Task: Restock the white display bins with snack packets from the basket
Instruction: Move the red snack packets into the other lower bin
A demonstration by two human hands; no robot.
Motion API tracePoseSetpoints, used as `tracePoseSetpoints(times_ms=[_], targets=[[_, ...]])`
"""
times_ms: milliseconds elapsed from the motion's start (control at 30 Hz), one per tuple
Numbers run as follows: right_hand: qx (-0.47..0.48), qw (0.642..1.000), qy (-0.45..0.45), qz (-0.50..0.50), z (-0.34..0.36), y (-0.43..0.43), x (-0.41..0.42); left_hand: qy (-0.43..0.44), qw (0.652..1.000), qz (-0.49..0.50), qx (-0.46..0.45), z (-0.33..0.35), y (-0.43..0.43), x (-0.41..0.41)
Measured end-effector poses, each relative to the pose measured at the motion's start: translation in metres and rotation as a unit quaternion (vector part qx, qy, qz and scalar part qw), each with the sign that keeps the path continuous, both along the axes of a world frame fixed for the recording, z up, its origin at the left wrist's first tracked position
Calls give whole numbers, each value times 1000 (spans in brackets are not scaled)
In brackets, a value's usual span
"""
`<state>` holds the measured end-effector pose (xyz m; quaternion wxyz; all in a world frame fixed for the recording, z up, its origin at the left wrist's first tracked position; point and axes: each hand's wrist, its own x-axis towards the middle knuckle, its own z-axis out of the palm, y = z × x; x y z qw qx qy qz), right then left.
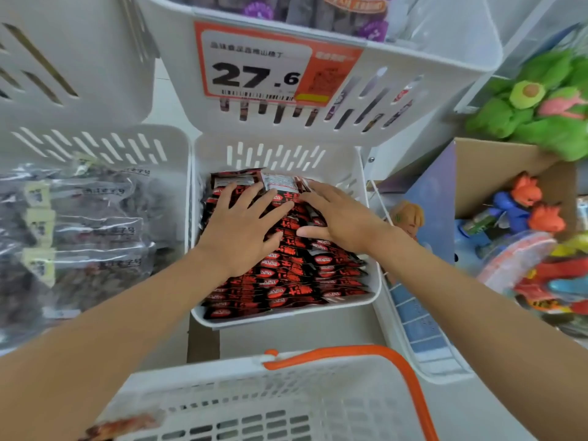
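Fingers (274, 205) on both hands are spread flat, pressing on the red-and-black foil snack packets (296, 281) directly beneath them, gripping nothing. The left hand (245, 230) and right hand (337, 218) sit side by side. The packets fill the white slotted plastic bin (276, 144) (packed tight). The white plastic basket with an orange handle (254, 409) sits nearest.
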<state>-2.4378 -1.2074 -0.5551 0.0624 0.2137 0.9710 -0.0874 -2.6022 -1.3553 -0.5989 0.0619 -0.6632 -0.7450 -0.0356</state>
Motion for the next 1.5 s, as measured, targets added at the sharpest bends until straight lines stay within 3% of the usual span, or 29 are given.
tracePoseSetpoints(times_ms=[133, 233, 400, 533, 633, 767, 900, 1067, 1167, 1333, 1433, 1500], targets=[[-92, 989, 103, -49, -6, 5, -10, -32, 999, 3, 10, 2, -2, -1], [-127, 981, 117, -86, -10, 5, -9, -59, 998, 3, 34, 2, -3, 0], [-61, 984, 151, -76, -17, 4, -11, -95, 992, -2, 89, 9, -6, 1], [19, 985, 163, -61, -23, -14, -3, -36, 992, 30, 116, 10, -14, 0], [-4, 990, 117, -76, -33, -14, -3, -24, 995, 71, 71, 7, -14, -2], [-49, 979, 170, -98, -26, -16, -7, -18, 996, 80, 34, 9, -12, -2], [-30, 947, 292, -132, -17, -38, 7, -83, 993, 68, 53, 22, -24, 3], [-6, 923, 341, -177, -2, -99, 23, -188, 978, 54, 74, 55, -71, 24], [-59, 911, 363, -184, 22, -159, 32, -238, 963, 58, 112, 74, -128, 43], [-168, 941, 265, -127, 36, -268, 56, -247, 959, 98, 102, 72, -256, 68], [-227, 963, 112, -92, 10, -320, 67, -248, 954, 170, 20, 52, -335, 72], [-278, 957, -12, -82, -14, -346, 70, -272, 934, 228, -42, 34, -375, 71]])
